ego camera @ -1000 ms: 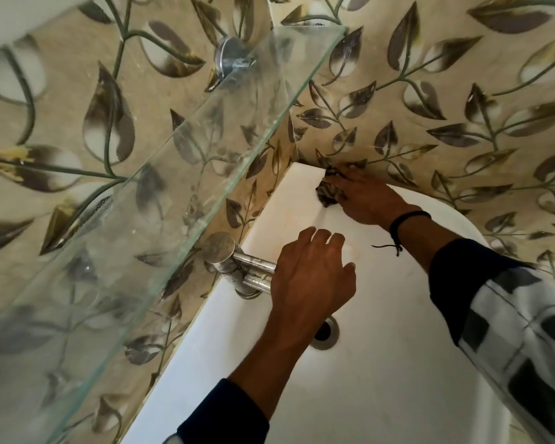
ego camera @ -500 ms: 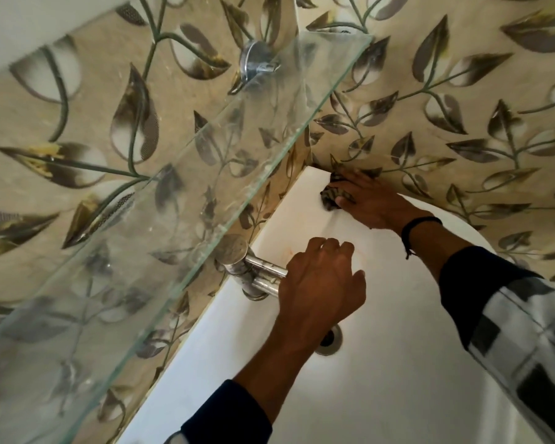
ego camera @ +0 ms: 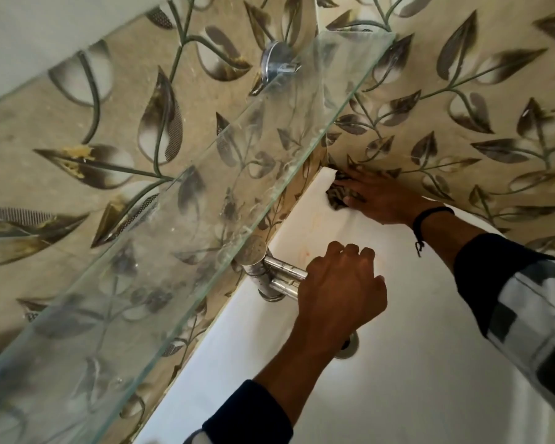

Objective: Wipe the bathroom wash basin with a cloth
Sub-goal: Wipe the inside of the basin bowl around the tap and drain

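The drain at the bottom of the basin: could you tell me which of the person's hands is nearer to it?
Left. The left hand grips the tap right above the drain, partly covering it. The right hand presses the cloth into the basin's far corner.

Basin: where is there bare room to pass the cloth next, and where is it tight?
Free: the basin bowl right of the drain, and the ledge beside the tap. Tight: the back corner, where the right hand presses the cloth.

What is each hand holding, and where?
The right hand presses a crumpled cloth under its fingers; the left hand grips the tap by its spout.
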The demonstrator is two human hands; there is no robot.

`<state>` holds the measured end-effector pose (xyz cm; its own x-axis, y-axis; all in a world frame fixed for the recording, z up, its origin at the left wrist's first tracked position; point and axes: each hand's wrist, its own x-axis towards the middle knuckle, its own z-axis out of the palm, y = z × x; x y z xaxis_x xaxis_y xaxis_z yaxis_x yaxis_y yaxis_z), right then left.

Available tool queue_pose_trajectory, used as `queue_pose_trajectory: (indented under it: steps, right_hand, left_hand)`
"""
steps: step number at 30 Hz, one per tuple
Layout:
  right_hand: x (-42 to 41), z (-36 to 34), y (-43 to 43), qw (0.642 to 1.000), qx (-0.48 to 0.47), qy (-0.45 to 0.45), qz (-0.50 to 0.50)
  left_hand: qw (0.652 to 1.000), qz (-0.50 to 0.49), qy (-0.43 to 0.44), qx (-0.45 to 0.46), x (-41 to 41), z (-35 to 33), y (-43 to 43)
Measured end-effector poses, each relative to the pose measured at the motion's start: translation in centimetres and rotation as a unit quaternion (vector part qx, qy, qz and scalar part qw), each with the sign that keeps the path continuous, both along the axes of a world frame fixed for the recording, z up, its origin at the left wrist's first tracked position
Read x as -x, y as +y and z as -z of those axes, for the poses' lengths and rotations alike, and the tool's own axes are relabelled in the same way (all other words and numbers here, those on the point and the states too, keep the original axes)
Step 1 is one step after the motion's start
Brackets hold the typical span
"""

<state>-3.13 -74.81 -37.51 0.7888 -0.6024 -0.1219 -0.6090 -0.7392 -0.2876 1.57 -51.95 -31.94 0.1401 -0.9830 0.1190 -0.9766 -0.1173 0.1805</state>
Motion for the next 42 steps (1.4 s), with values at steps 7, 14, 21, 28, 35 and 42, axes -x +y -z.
queue_pose_trajectory:
  steps: [7, 14, 21, 28, 35, 42]
  right_hand:
    - [-3.2, 0.4, 1.2, 1.0, 0.013, -0.016, 0.011]
    - [-1.5, 0.1, 0.1, 1.0, 0.026, 0.001, 0.002]
    - [3.4, 0.3, 1.1, 0.999, 0.023, -0.01, 0.021]
    - [10.0, 0.9, 4.0, 0.992, 0.069, -0.055, 0.09]
    - [15.9, 1.4, 6.7, 0.978, 0.053, -0.052, 0.196]
    - [16.5, 1.5, 7.1, 0.972, 0.05, -0.064, 0.218]
  left_hand:
    - [1.0, -0.001, 0.002, 0.011, 0.0, 0.0, 0.0]
    - [1.0, -0.006, 0.009, 0.016, -0.2, 0.4, -0.3]
    - [1.0, -0.013, 0.013, 0.016, -0.4, 0.6, -0.3]
    - [0.999, -0.024, 0.011, 0.021, -0.5, 1.1, -0.3]
    - [1.0, -0.025, 0.017, 0.008, -0.5, 1.4, -0.4]
    - [0.999, -0.023, 0.016, -0.024, -0.4, 1.5, -0.4]
